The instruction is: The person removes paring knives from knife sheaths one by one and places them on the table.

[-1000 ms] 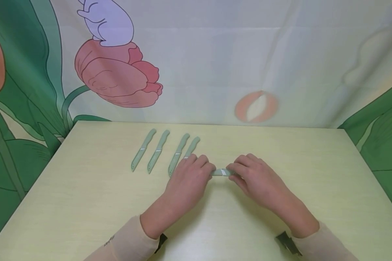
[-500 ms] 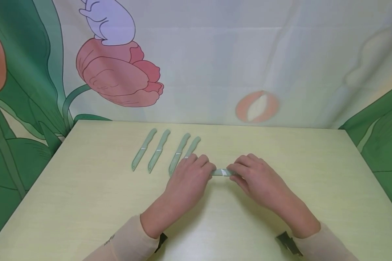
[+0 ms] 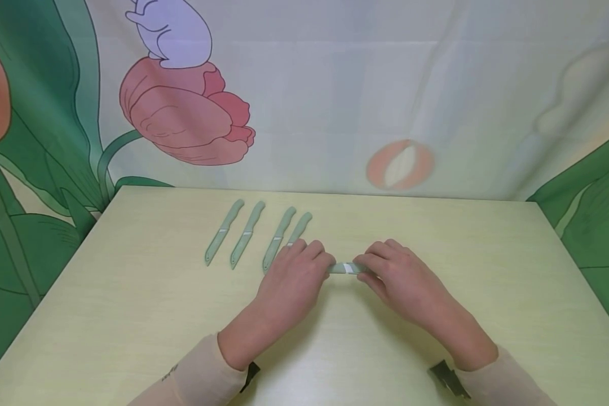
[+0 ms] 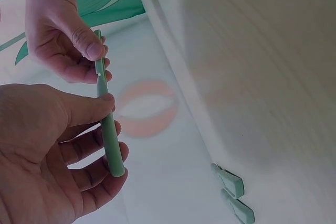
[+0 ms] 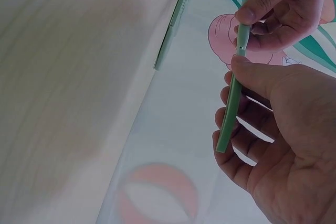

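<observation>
A pale green knife point(image 3: 338, 269) is held level above the table, in front of the body, between both hands. My left hand point(image 3: 295, 279) pinches its rounded handle point(image 4: 111, 148) with thumb and fingers. The right hand point(image 3: 405, 280) grips the green blade sheath point(image 5: 229, 116) at the other end, thumb on one side and fingers behind. Between the two hands shows a short whitish strip where handle and sheath meet. Most of the knife is hidden by fingers in the head view. In both wrist views its length shows better, running from one hand into the other.
Several matching green sheathed knives point(image 3: 242, 242) lie slanted in a row on the pale wooden table point(image 3: 132, 293), left of the held one. The row's rightmost knife point(image 3: 300, 226) is partly behind the left hand. A printed curtain point(image 3: 309, 101) hangs behind the table's far edge.
</observation>
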Tool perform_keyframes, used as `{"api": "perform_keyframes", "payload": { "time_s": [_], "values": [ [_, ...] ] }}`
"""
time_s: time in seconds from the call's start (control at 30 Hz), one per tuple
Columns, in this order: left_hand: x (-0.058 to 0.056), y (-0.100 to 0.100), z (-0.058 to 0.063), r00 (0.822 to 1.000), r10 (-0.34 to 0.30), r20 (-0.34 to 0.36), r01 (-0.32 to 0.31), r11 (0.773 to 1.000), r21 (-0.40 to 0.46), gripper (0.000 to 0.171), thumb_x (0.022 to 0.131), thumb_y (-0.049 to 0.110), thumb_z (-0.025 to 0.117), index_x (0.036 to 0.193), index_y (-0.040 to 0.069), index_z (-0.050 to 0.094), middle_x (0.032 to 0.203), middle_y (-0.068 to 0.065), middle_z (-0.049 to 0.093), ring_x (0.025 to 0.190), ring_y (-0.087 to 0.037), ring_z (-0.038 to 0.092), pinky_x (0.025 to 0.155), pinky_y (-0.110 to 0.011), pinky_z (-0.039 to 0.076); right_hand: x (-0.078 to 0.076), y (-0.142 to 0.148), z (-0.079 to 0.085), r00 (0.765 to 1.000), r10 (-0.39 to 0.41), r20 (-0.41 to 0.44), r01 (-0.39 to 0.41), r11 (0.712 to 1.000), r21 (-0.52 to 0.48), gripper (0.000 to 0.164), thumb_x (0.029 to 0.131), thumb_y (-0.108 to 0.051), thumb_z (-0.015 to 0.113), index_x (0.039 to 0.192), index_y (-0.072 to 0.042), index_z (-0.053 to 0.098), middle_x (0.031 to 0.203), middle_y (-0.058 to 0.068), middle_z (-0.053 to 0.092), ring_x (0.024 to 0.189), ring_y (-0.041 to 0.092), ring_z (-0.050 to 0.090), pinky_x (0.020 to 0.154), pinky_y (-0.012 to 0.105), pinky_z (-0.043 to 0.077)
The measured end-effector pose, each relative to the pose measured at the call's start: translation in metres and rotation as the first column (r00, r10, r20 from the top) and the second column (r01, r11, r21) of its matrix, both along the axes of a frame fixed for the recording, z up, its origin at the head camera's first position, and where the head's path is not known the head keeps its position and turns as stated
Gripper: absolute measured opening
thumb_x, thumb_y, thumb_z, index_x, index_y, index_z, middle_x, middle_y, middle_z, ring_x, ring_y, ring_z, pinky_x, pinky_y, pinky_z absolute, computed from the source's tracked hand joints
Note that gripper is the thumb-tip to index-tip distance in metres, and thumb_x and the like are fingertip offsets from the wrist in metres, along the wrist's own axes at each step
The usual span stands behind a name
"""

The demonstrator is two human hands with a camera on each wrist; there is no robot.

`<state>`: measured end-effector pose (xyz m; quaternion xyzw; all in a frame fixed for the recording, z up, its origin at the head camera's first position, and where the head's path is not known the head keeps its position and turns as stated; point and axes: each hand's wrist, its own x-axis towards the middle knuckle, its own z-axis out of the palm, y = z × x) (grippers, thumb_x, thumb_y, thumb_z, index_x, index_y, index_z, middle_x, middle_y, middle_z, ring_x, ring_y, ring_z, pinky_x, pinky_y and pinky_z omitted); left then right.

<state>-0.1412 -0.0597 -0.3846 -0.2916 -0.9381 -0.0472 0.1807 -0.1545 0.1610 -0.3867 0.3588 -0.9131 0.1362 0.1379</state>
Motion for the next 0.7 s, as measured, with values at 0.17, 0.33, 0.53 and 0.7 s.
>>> {"api": "perform_keyframes", "payload": {
  "time_s": [0.17,0.33,0.53,0.7],
  "values": [
    [-0.0002,-0.0007,-0.0018,1.0,-0.003,-0.004,0.003,1.0,0.003,0.016,0.082,0.016,0.076,0.096,0.016,0.07,0.081,0.004,0.052,0.068,-0.015,0.04,0.058,-0.024,0.035,-0.0002,-0.0004,-0.0009,1.0,0.008,-0.002,-0.008,1.0,-0.006,0.024,0.082,-0.019,0.078,0.105,-0.015,0.071,0.094,-0.006,0.062,0.08,0.013,0.049,0.067,0.025,0.044],
    [0.0004,-0.0015,-0.0026,1.0,-0.003,-0.006,0.003,1.0,0.01,0.016,0.082,0.016,0.076,0.096,0.016,0.07,0.081,0.004,0.052,0.068,-0.015,0.039,0.058,-0.024,0.034,-0.0002,-0.0006,-0.0027,1.0,0.012,-0.007,-0.012,1.0,-0.01,0.023,0.083,-0.02,0.077,0.104,-0.015,0.072,0.095,-0.005,0.062,0.081,0.013,0.05,0.067,0.026,0.044],
    [0.0011,-0.0024,-0.0036,1.0,-0.001,-0.009,0.001,1.0,0.004,0.015,0.082,0.016,0.076,0.096,0.016,0.07,0.081,0.004,0.052,0.068,-0.015,0.039,0.057,-0.024,0.034,0.001,-0.0012,-0.0037,1.0,0.007,-0.003,-0.007,1.0,-0.014,0.023,0.083,-0.02,0.076,0.104,-0.015,0.071,0.095,-0.005,0.062,0.08,0.013,0.049,0.067,0.026,0.043],
    [0.0016,-0.0029,-0.0036,1.0,-0.002,-0.007,0.002,1.0,0.002,0.016,0.082,0.017,0.076,0.097,0.016,0.07,0.081,0.004,0.052,0.068,-0.015,0.039,0.057,-0.024,0.034,0.0028,-0.0014,-0.0033,1.0,-0.001,-0.004,0.001,1.0,-0.019,0.023,0.082,-0.019,0.077,0.105,-0.016,0.071,0.095,-0.007,0.062,0.08,0.012,0.048,0.067,0.025,0.043]
  ]
}}
